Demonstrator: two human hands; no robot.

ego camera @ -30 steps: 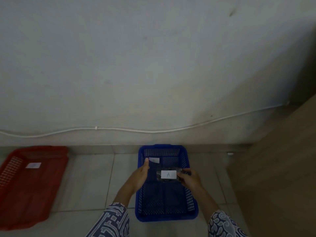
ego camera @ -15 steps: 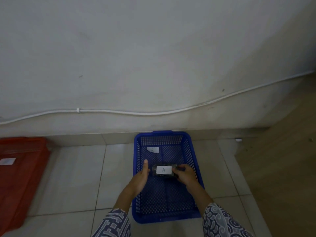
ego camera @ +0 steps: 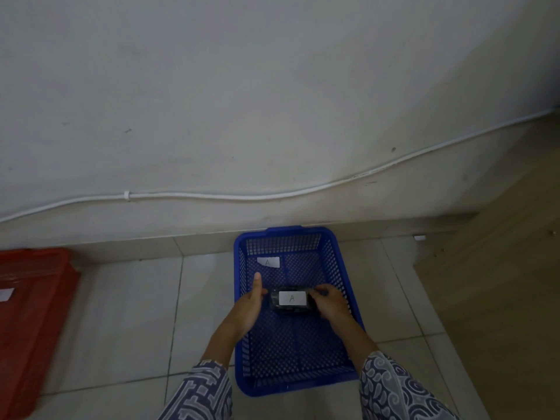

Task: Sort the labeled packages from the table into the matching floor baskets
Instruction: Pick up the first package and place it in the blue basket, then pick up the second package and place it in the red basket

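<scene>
A dark package (ego camera: pixel 290 310) with a white label marked A is held low inside the blue floor basket (ego camera: pixel 339 274), between both hands. My left hand (ego camera: pixel 250 307) grips its left end with the thumb raised. My right hand (ego camera: pixel 328 303) grips its right end. A white tag marked A (ego camera: pixel 268 262) lies on the basket's floor near the far wall. Whether the package touches the basket's floor I cannot tell.
A red floor basket (ego camera: pixel 36 322) with a white tag (ego camera: pixel 6 294) stands at the left edge. A white cable (ego camera: pixel 212 196) runs along the wall. A wooden furniture side (ego camera: pixel 500 298) rises on the right. Grey floor tiles lie between the baskets.
Both hands have lowered the package from above the basket's rim down into the blue basket. The view has shifted right and closer, pushing the red basket toward the left edge.
</scene>
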